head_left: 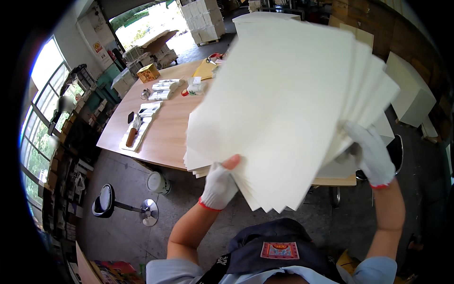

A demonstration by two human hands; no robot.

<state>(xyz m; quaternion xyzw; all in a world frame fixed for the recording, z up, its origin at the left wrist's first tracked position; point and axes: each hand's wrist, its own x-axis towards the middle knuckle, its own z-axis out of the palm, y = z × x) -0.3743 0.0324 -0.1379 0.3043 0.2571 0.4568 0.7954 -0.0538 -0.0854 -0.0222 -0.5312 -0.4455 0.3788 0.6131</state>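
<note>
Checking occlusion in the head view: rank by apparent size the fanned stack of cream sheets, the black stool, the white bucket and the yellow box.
1. Stack of cream sheets, inflated by nearness.
2. Black stool.
3. White bucket and yellow box: too alike to rank.

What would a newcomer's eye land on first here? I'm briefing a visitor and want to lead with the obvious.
First, the big fanned stack of cream paper sheets that fills the middle and upper right, held up by both gloved hands: the left hand at its lower edge, the right hand at its right side. Next, the long wooden table behind it, and the black stool on the floor at lower left.
</note>
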